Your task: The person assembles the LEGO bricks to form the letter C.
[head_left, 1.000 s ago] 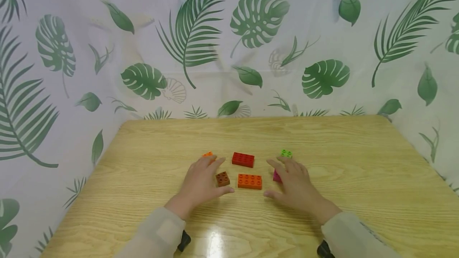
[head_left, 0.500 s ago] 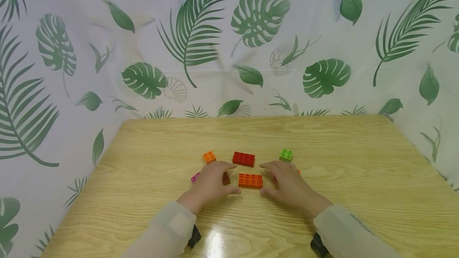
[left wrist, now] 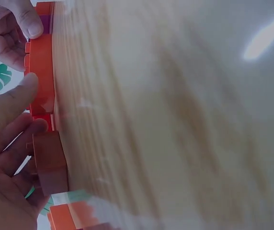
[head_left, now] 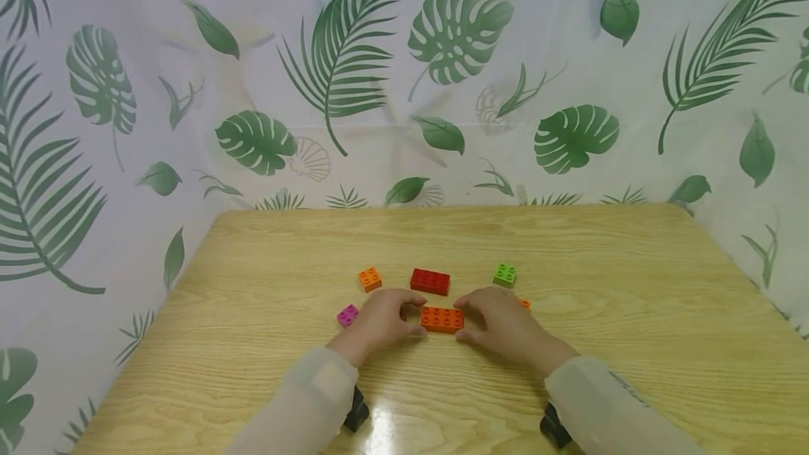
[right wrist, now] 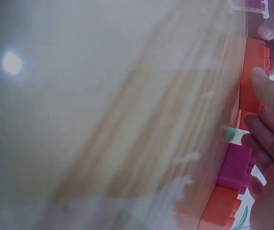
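An orange eight-stud brick (head_left: 442, 319) lies on the table between both hands. My left hand (head_left: 381, 318) is at its left end, thumb and forefinger apart and curved around that end; the left wrist view shows the thumb beside the orange brick (left wrist: 42, 74) and a brown brick (left wrist: 50, 160) by the other fingers. At the right end is my right hand (head_left: 508, 323), its thumb in front and fingers behind. Below it in the right wrist view is a magenta brick (right wrist: 235, 165), hidden from the head view. Whether either hand touches the orange brick, I cannot tell.
Behind the hands lie a red brick (head_left: 430, 281), a small orange brick (head_left: 369, 279) and a green brick (head_left: 504, 274). Left of my left hand is another magenta brick (head_left: 347, 315). A further orange brick (head_left: 524, 304) peeks out beyond my right hand. Leaf-patterned cloth stands behind the table.
Both hands have moved inward to the ends of the orange eight-stud brick, the left one farther. The left magenta and small orange bricks came into sight; the brown one became hidden in the head view.
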Demonstrator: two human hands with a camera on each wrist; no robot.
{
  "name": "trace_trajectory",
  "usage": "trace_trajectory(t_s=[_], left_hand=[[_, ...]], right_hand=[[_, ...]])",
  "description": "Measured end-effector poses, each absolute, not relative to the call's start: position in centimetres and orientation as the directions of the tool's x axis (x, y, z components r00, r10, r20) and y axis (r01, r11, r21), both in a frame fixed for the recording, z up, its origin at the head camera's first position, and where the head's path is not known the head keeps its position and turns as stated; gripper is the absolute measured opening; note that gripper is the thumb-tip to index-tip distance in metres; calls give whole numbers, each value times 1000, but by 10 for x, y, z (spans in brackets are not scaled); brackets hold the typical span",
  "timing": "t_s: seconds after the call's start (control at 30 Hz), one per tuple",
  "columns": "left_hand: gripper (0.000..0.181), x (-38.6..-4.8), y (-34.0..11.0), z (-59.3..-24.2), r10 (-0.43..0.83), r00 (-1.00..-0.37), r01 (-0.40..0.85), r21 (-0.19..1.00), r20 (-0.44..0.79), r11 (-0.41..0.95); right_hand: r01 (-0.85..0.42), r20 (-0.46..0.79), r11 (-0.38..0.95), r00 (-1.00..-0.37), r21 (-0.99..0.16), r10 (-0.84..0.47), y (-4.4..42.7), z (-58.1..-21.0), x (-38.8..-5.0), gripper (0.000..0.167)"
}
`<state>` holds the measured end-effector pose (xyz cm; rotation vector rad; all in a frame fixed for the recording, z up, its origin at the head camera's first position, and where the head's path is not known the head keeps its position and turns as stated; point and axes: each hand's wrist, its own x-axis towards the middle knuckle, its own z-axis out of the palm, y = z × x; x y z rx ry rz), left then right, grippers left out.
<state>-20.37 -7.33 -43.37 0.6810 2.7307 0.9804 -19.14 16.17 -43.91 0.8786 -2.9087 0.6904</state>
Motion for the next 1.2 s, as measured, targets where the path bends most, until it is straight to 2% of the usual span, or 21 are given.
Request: trace_trajectory(t_s=[0.37, 0.67, 0.9, 1.2], left_hand=[[36, -207, -72, -437, 478, -878, 369, 645, 6, 669], [35, -203, -74, -434, 467, -884, 331, 694, -8, 639], [34, -194, -78, -431, 495, -868, 381, 689, 36, 617], [33, -178, -82, -427, 506, -862, 385, 676, 20, 628]], right_hand=[[-527, 124, 750, -842, -400, -526, 161, -442, -195, 38], [-561, 172, 702, -819, -439, -547, 164, -440, -192, 34], [-578, 211, 678, -809, -455, -548, 167, -439, -186, 33], [-567, 202, 643, -809, -515, -552, 167, -436, -169, 32]])
